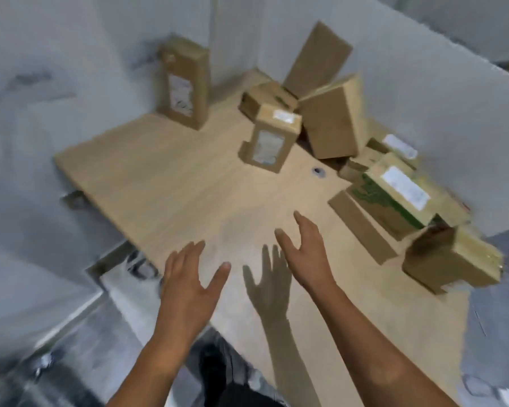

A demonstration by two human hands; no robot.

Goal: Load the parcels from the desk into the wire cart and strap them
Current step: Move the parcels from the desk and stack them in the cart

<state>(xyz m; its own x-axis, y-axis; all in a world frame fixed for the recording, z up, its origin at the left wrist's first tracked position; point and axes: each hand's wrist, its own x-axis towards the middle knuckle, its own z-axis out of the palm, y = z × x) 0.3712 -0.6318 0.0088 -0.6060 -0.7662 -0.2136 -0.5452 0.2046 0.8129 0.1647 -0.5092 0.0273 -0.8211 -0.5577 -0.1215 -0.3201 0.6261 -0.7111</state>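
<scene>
Several brown cardboard parcels stand on a light wooden desk [165,183]. A tall parcel [184,85] is upright at the far left. A small labelled parcel [269,139] stands mid-desk, with a larger plain box [331,118] leaning behind it. A green-printed parcel [394,198] and a brown box [450,259] lie at the right edge. My left hand [188,283] and my right hand [306,251] hover over the near part of the desk, both with fingers spread and holding nothing. The wire cart is not in view.
Grey partition walls enclose the desk at the back and right. A round cable hole [318,171] sits in the desktop. Metal desk brackets [74,198] show at the left edge, above a grey floor. The picture is blurred by motion.
</scene>
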